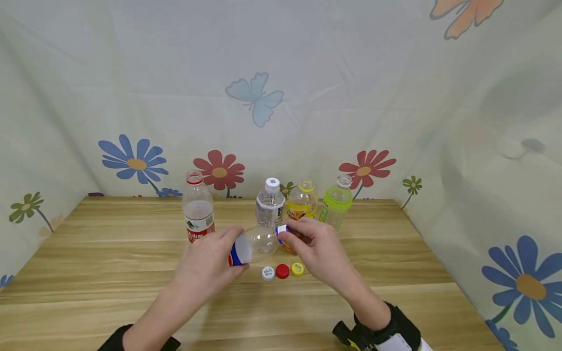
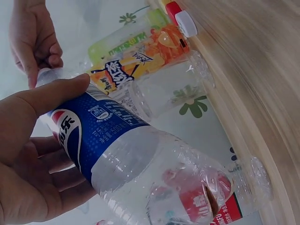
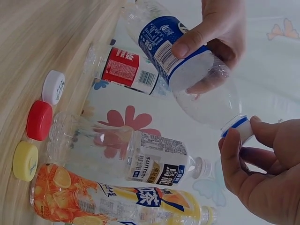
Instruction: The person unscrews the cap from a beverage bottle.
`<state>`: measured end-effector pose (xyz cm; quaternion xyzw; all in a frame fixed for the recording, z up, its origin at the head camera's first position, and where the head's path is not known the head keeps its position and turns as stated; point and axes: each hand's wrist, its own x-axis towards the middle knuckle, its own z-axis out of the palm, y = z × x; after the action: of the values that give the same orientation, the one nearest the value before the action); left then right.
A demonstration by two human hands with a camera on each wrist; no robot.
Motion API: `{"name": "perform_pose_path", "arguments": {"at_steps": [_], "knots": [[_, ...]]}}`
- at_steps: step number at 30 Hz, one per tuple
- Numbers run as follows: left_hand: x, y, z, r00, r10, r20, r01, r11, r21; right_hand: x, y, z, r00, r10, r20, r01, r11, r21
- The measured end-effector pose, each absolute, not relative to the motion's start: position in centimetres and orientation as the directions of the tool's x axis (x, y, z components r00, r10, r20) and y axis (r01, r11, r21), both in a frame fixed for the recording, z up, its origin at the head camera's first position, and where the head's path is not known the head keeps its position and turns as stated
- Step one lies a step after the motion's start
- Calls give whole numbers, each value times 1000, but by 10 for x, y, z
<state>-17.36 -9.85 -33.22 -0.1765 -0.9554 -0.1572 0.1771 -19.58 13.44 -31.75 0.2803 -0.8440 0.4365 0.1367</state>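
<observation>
All views share the held bottle, wrists nearest.

"可乐", "500": clear plastic bottle with blue label | "SUNTORY", "烏龍": clear plastic bottle with white label | "红茶": plastic bottle with yellow-and-orange label | "NGFU", partial: clear bottle with red-and-white label

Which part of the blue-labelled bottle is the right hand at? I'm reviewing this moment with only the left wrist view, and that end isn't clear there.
Observer: The right wrist view shows the right hand pinching a blue-and-white cap at the neck of the blue-labelled bottle.
Operator: Does any standing bottle wear a cap?
Observer: Yes, the head view shows a white cap on top of the Suntory bottle.
Operator: And the red-labelled bottle?
Observer: In the head view its mouth is uncapped, with a red ring around the neck.
</observation>
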Motion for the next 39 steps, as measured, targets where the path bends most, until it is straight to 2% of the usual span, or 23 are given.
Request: {"name": "perform_pose_path", "arguments": {"at_steps": [6, 12, 15, 23, 32, 39], "knots": [[-175, -100, -334, -872, 276, 405, 396, 883, 251, -195, 134, -318, -803, -369, 469, -595, 439, -673], [-179, -102, -333, -913, 264, 312, 363, 874, 322, -198, 131, -324, -648, -418, 637, -761, 394, -515], [-179, -104, -331, -924, 259, 280, 345, 881, 324, -199, 130, -324, -612, -427, 666, -787, 413, -459], [-181, -104, -330, -935, 259, 240, 331, 881, 338, -198, 131, -322, -641, -434, 634, -765, 427, -481], [-181, -105, -331, -927, 271, 258, 348, 879, 325, -199, 131, -324, -666, -437, 604, -746, 379, -548], [-182, -106, -332, -925, 284, 253, 355, 883, 307, -199, 131, -324, -728, -389, 564, -685, 385, -619]]}}
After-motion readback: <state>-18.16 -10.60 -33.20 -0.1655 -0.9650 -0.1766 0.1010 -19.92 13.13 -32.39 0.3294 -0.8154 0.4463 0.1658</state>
